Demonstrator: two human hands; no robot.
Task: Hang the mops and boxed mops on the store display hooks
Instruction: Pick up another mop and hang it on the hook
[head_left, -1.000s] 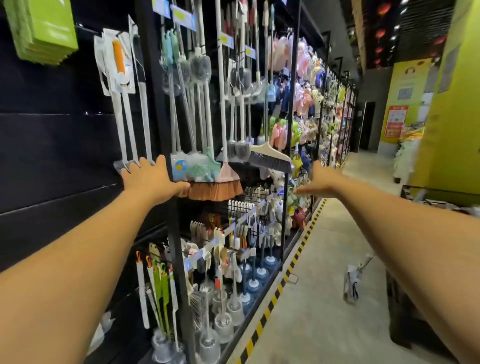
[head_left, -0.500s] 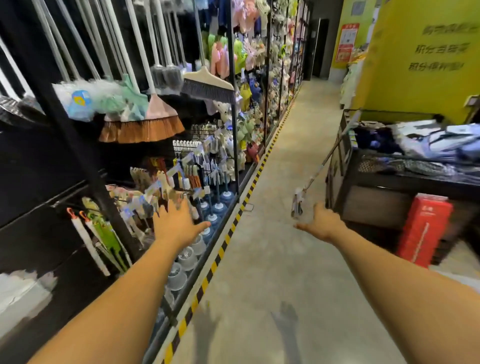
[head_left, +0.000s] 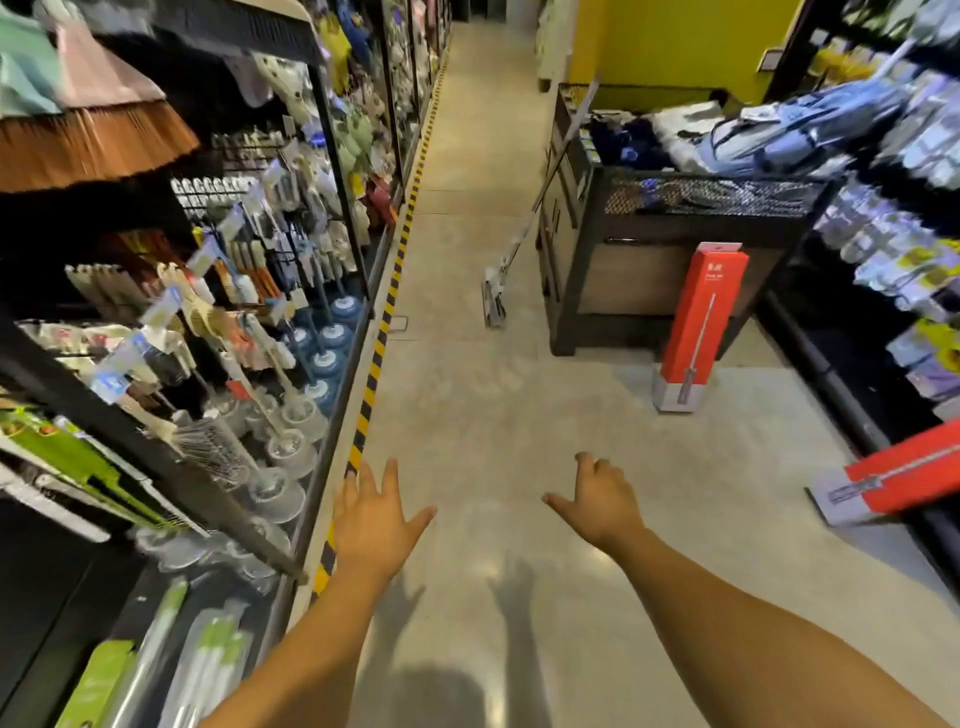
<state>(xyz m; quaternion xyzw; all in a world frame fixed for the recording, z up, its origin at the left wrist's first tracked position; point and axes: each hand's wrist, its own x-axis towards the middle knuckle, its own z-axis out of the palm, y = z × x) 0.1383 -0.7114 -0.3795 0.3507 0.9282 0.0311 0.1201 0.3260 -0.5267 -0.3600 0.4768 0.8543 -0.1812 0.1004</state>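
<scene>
Head view: left hand (head_left: 375, 519) spread, empty — right hand (head_left: 602, 501) loosely open, empty; mop (head_left: 511, 249) leans on bin (head_left: 649, 280), boxed mop (head_left: 696, 327) beside.

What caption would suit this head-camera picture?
Empty left hand and right hand over the aisle; mop and red boxes ahead.

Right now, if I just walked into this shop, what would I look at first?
Probably the bright red boxed mop standing upright on the floor against the dark display bin, with a loose mop leaning on the same bin. Close by, the left hand and right hand reach out empty over the aisle, and a second red box lies tilted at the far right.
</scene>
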